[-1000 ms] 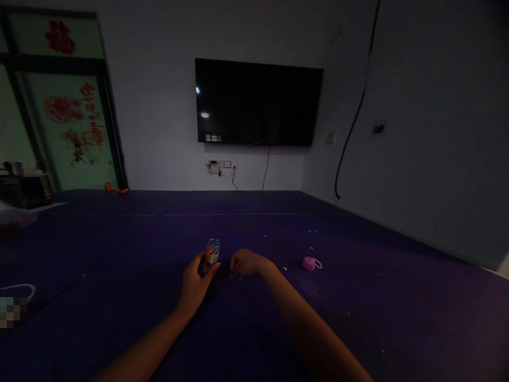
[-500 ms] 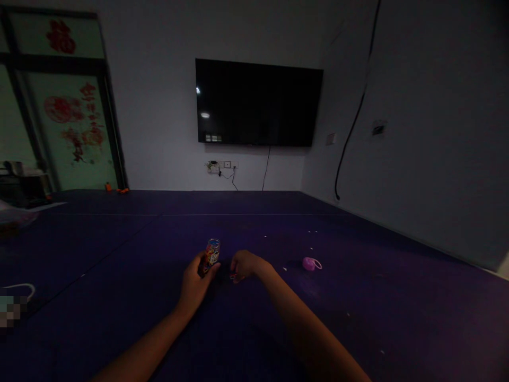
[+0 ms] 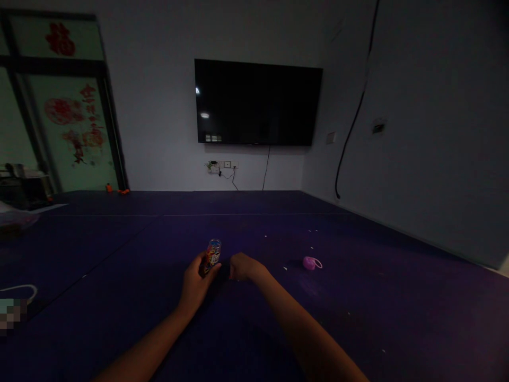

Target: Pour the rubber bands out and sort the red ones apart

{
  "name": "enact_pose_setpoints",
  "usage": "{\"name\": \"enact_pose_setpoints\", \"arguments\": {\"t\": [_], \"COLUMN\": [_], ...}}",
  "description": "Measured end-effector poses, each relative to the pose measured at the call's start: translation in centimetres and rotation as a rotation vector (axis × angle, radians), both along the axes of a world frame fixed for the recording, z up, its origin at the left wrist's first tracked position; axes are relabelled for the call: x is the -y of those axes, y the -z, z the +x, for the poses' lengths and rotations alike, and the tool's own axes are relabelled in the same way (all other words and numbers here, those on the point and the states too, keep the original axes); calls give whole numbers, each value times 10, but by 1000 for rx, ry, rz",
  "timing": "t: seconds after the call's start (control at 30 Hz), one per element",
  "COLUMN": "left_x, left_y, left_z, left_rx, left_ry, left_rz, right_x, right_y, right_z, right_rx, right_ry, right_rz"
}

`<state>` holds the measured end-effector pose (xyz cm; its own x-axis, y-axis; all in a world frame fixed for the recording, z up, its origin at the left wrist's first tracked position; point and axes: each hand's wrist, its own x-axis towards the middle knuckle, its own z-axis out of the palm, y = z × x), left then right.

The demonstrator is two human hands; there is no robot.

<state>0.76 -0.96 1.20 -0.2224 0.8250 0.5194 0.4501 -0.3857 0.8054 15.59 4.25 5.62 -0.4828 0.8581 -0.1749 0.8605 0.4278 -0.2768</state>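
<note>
My left hand (image 3: 196,278) is wrapped round a small, clear, can-shaped jar (image 3: 214,251) with a colourful printed label. The jar leans slightly to the right, and something blue shows at its rim. Just to the right is my right hand (image 3: 243,267), apart from the jar, its fingers curled in and its back towards me. A hint of red shows at its fingers, but what it holds is hidden. Both hands are low over the dark purple floor covering (image 3: 246,329).
A pink round object with a ring handle (image 3: 309,263) lies right of my right hand, among several white scraps. A white looped cord (image 3: 24,287) is at the left edge. Small orange objects (image 3: 123,191) lie by the door; a television (image 3: 258,103) hangs on the wall.
My right hand has turned and its fingers have curled in further, hiding the small red thing seen there before. My left hand and the jar have barely moved.
</note>
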Motion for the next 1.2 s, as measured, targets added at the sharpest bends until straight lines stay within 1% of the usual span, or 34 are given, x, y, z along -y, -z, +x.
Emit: {"name": "enact_pose_setpoints", "arguments": {"t": [0.13,0.23,0.3,0.47,0.57,0.63,0.7,0.77,0.9,1.07,1.2], "left_x": [3,3,2,1,-1,-3,-5,-6,-7,-6,-1], "left_y": [-2,-1,0,2,6,9,13,14,15,12,5], "left_z": [0,-1,-2,-1,-1,-1,-3,-4,-5,-2,0], "left_rx": [-26,-47,-65,-108,-136,-175,-209,-223,-208,-168,-123], "left_ry": [-10,-14,-9,33,29,23,22,25,24,18,38], "left_rz": [5,10,24,80,99,119,141,153,160,163,113], "right_x": [5,4,0,-6,-1,4,7,9,9,6,4], "right_y": [1,-5,-14,-45,-54,-56,-57,-58,-61,-58,-55], "right_z": [-4,1,7,18,16,13,11,10,10,8,6], "right_rx": [-1,-53,-119,-310,-433,-441,-407,-404,-497,-629,-757], "right_ry": [-18,-24,-15,-8,-60,-86,-80,-38,39,67,116], "right_rz": [72,107,148,255,266,261,265,282,272,174,111]}}
